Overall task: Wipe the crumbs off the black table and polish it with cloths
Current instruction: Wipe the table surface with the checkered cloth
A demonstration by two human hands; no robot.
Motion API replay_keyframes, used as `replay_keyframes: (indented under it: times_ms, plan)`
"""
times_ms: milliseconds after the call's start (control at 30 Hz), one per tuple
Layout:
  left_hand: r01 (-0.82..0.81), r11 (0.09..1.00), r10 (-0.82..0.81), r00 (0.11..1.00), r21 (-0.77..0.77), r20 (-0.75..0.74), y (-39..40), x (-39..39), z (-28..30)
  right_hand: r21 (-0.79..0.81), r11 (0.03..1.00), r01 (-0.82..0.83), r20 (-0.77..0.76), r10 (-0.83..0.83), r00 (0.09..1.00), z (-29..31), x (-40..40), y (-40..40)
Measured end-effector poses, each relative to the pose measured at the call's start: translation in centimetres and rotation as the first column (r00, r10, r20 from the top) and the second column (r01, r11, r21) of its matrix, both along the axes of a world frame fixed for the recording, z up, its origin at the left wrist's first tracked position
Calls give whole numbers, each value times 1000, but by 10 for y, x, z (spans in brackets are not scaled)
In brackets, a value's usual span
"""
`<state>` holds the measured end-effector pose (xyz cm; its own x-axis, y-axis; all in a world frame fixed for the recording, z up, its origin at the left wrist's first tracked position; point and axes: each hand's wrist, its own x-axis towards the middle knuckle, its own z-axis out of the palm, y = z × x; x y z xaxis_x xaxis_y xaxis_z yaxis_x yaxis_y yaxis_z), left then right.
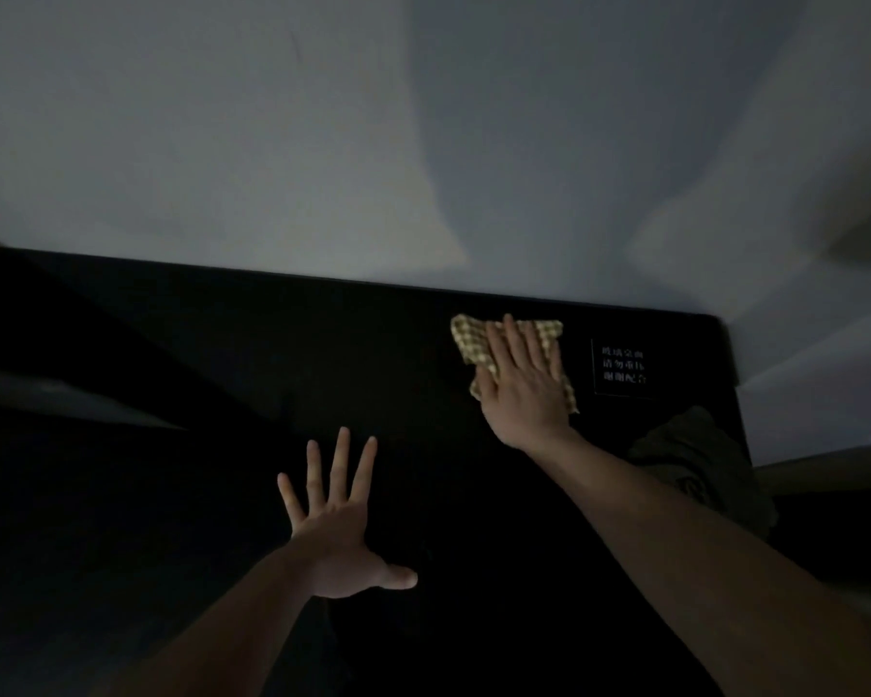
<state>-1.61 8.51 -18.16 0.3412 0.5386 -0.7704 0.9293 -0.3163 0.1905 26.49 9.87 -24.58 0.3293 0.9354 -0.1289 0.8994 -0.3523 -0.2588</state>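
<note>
Wiping looks midway: right hand (521,389) presses the checkered cloth (473,339) flat-fingered near the black tabletop (222,344) far edge, left hand (335,525) splayed holding nothing, dark cloth (695,455) unused, crumbs invisible in this gloom.

Right hand (519,389) presses checked cloth (468,339) on black table (222,344).

Yellow-and-white checked cloth (511,352) on the black table (282,354); a dark olive cloth (695,460) beside it; white lettering (623,365); pale grey wall (323,133).
</note>
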Motion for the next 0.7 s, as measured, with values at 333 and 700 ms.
replay_keyframes:
  times_ms: [333, 700]
  plan:
    - [-1, 1000, 1, 1000, -14, -7, -1, 0, 3, -85, 996, -5, -180, -10, 984, 30, -26, -112]
    - [-16, 1000, 16, 1000, 5, 13, 0, -1, -6, -260, 953, 156, -357, -245, 901, 56, 41, -107]
